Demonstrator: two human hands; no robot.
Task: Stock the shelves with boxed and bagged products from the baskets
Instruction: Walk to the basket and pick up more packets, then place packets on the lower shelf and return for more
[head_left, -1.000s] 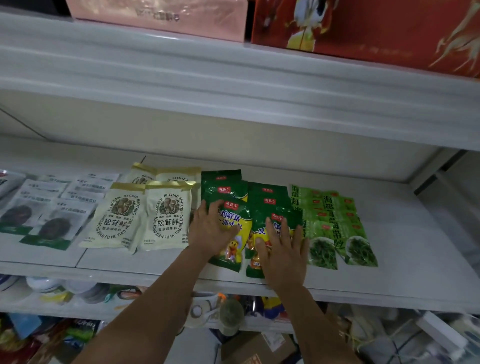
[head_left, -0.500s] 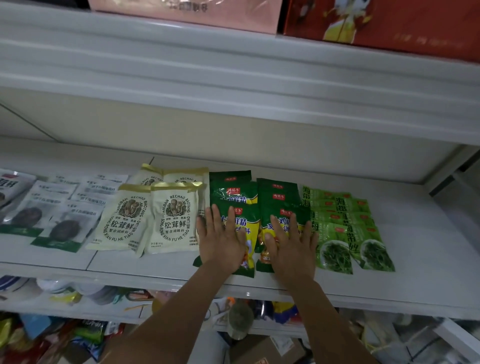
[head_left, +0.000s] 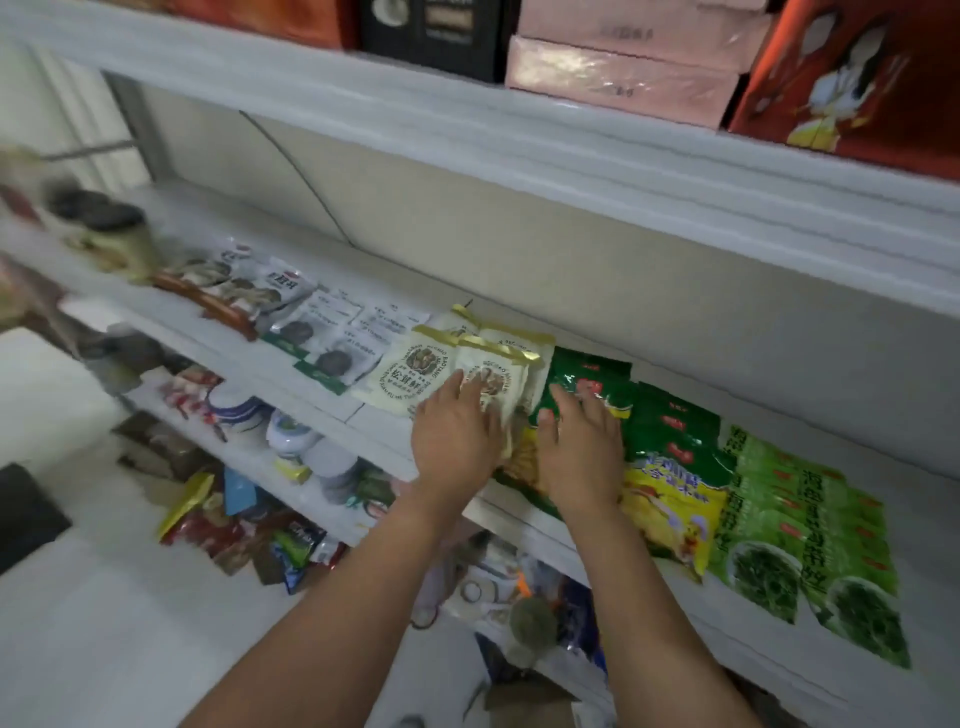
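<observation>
Bagged products: flat packets laid in overlapping rows along the white middle shelf (head_left: 519, 506), which runs from 10 o'clock down to 4 o'clock across the view.
Left hand (head_left: 457, 434): palm down, fingers spread flat, resting on the lower edge of the cream mushroom packets (head_left: 415, 376); it grips nothing.
Right hand (head_left: 579, 449): palm down, fingers loosely spread, lying flat on the dark green and yellow seasoning bags (head_left: 670, 467); nothing is clasped in it either.
Hands: just beside each other near the centre, apart by a narrow gap.
Cream mushroom packets: gold top strips, at 11 o'clock from the left hand, touching the dark green bags on their right.
Light green seaweed bags (head_left: 800, 530): at 4 o'clock, next to the seasoning bags.
White packets with dark rounds (head_left: 332, 343): at 10 o'clock, beside the cream ones.
Top shelf: pink boxes (head_left: 618, 78) at 12 o'clock, a red box (head_left: 852, 78) at 1 o'clock.
Lower shelf: mixed goods at 7 o'clock, blurred.
</observation>
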